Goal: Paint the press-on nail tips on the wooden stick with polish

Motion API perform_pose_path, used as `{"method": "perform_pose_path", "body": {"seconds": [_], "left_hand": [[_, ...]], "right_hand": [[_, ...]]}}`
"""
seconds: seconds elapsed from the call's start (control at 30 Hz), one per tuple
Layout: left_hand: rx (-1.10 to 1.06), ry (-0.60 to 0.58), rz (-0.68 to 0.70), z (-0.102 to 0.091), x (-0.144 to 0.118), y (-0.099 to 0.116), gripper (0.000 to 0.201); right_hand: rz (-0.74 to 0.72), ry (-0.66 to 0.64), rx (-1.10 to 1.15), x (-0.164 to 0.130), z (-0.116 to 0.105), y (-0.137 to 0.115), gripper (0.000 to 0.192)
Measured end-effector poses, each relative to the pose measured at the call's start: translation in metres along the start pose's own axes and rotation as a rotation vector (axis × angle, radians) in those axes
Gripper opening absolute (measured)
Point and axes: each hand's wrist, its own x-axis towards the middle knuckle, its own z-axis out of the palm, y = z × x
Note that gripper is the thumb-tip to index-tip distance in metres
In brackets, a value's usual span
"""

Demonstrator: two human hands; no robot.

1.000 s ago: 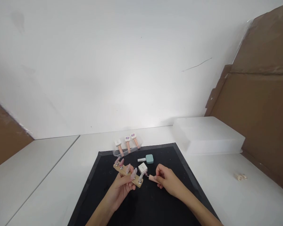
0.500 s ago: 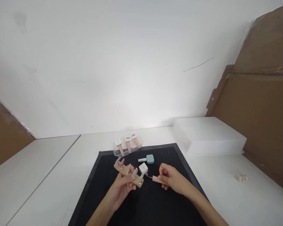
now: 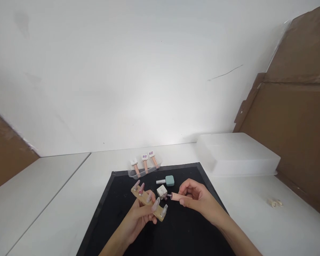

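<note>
The black mat [image 3: 176, 231] lies on the white tabletop [image 3: 56, 199] and serves as the landmark here. Left of the mat, the tabletop shows a seam where two white panels meet.

Over the middle of the mat, the left hand [image 3: 140, 218] is closed around a wooden nail holder [image 3: 148, 202], gripping it from below with the fingers wrapped round its underside. The holder is lifted off the mat and tilted, its far end higher and to the left. Several pale pink nail tips [image 3: 156, 203] stand up along its top.

Just beyond the holder, on the mat, stands a small square polish bottle [image 3: 162, 192], uncapped. Behind it, nearer the mat's far edge, lies a teal-capped bottle [image 3: 167, 180] on its side. At the mat's far edge, a clear tray [image 3: 142, 171] holds three pink-handled bottles [image 3: 144, 161] side by side.

Right of the holder, the right hand [image 3: 196, 197] pinches a pink brush cap [image 3: 177, 196] between thumb and fingers, held level above the mat, its brush end pointing left toward the square bottle and close to the holder's near end.

Off the mat's far right corner sits a white translucent box [image 3: 237, 154]. Further right on the tabletop lies a small pale object [image 3: 274, 203], too small to make out.
</note>
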Motion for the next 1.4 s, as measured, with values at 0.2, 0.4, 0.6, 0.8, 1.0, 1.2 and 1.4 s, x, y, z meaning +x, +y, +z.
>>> {"method": "perform_pose_path", "body": {"seconds": [0.2, 0.4, 0.6, 0.8, 1.0, 1.2, 1.4], "left_hand": [[0.049, -0.064, -0.053, 0.003, -0.002, -0.007, 0.02], [0.036, -0.067, -0.072, 0.006, -0.001, -0.007, 0.02], [0.033, -0.047, -0.058, 0.007, -0.002, -0.007, 0.02], [0.049, -0.076, -0.076, 0.003, -0.001, -0.008, 0.019], [0.05, -0.096, -0.054, 0.001, 0.002, -0.01, 0.021], [0.089, -0.063, -0.057, 0.006, 0.0, -0.006, 0.027], [0.209, -0.069, 0.013, 0.008, -0.001, -0.007, 0.031]], "right_hand": [[-0.094, -0.019, 0.037, -0.005, 0.008, -0.003, 0.019], [-0.215, -0.058, 0.0, -0.009, 0.012, -0.003, 0.01], [-0.255, -0.022, -0.099, -0.011, 0.013, -0.008, 0.013], [-0.278, -0.011, -0.162, -0.011, 0.015, -0.013, 0.02], [-0.314, -0.001, -0.122, -0.01, 0.014, -0.014, 0.021], [-0.254, 0.089, 0.088, -0.006, 0.009, -0.004, 0.02], [-0.127, 0.08, 0.26, -0.004, 0.008, -0.002, 0.011]]}}
